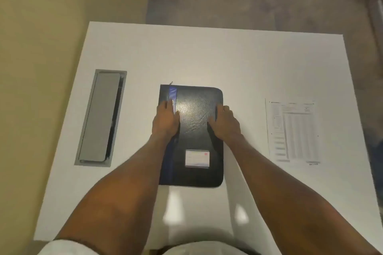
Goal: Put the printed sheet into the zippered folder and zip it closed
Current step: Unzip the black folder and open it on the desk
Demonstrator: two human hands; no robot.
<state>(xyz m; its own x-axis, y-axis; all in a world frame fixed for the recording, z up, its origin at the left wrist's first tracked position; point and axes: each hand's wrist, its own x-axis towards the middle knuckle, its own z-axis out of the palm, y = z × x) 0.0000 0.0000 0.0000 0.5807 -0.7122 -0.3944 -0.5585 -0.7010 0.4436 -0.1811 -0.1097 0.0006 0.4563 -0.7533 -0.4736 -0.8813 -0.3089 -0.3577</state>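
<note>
Head view: one zippered folder (191, 136) lies closed at the middle of the tabletop (207, 58), one printed sheet (293, 131) flat near the right edge, well apart. Two hands rest flat and open on the folder, left hand (165, 119) at its spine, right hand (226, 123) at its zip edge, likely to steady it for unzipping.

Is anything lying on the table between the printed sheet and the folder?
Nothing visible: bare table separates the printed sheet from the folder. But the folder lies closed under both hands, left hand and right hand.
</note>
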